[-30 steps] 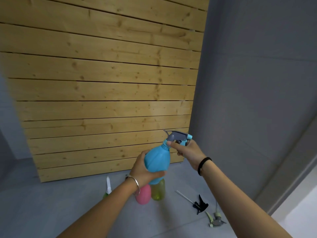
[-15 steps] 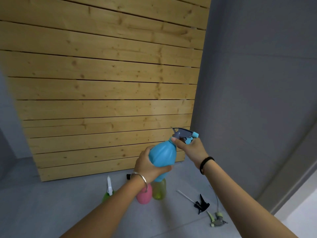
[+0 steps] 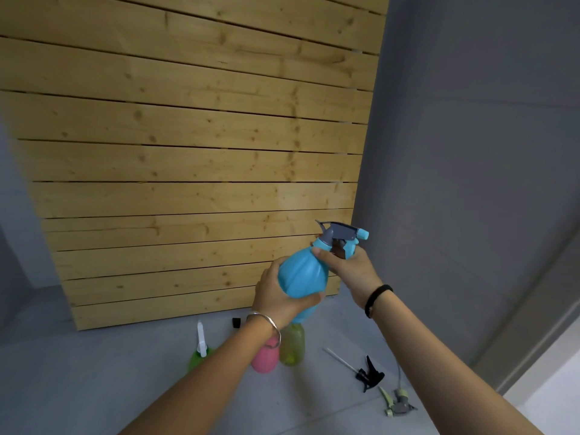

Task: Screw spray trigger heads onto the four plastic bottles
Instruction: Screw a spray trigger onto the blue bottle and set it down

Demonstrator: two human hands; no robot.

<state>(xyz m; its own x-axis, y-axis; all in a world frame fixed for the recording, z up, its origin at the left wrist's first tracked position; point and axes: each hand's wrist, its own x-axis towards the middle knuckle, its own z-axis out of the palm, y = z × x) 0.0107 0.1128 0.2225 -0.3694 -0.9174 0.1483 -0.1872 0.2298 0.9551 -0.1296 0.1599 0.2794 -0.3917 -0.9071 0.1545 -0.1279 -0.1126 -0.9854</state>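
While lifted well clear of the grey floor and in front of the plank wall, held tilted with neck up and to the right: blue bottle, pear-shaped, smooth, opaque. Cupped round its belly from below by left grip, fingers and thumb wrapped on the plastic, likely to stop the body turning. Clamped at the neck by right grip, thumb against the shoulder, fingers curled under the grey-and-blue trigger head, probably for twisting the collar down. Seated on the neck by the look of it; whether fully tight, cannot tell. Standing below on the floor, touching or nearly so: pink bottle and yellow-green bottle, tops hidden behind arm and bottle. Just left, green bottle with white head. Lying apart to the right, within reach: black trigger head and pale green trigger head, presumably for those two.
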